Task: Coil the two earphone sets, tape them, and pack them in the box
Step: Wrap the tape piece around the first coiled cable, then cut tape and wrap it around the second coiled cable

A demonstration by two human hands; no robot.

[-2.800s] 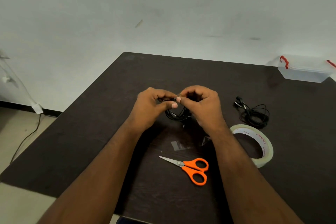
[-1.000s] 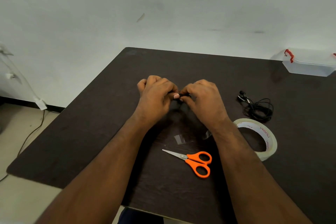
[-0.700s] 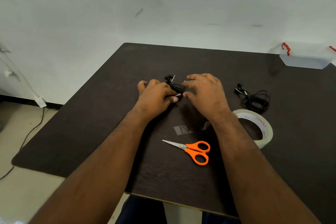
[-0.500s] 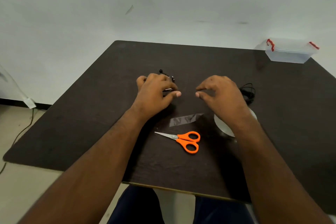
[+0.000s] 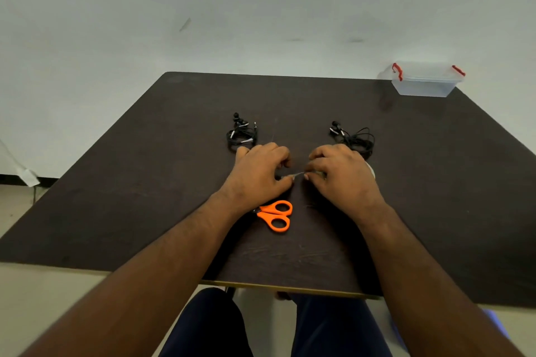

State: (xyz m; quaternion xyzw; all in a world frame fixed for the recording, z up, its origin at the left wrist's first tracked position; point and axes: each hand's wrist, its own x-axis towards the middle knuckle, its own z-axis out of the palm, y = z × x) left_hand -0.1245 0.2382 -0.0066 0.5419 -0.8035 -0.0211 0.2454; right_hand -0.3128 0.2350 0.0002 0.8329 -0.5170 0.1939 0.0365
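Observation:
One coiled black earphone set (image 5: 241,133) lies on the dark table (image 5: 145,171), just beyond my left hand (image 5: 259,172). The second black earphone set (image 5: 355,138) lies loosely coiled beyond my right hand (image 5: 340,175). Between the two hands stretches a short clear strip of tape (image 5: 297,174); my left thumb and fingers pinch one end and my right fingers pinch the other, low over the table. The tape roll (image 5: 371,170) is almost hidden under my right hand. A clear plastic box (image 5: 422,87) with red latches stands at the far right corner.
Orange-handled scissors (image 5: 275,216) lie near the front edge, blades under my left wrist. The table's front edge runs just above my knees. A white wall rises behind the table, and a cable hangs at the far left.
My left hand let go of the first coiled earphone set, which now lies on the table. Both hands drew back toward me and picked up the clear tape strip between them.

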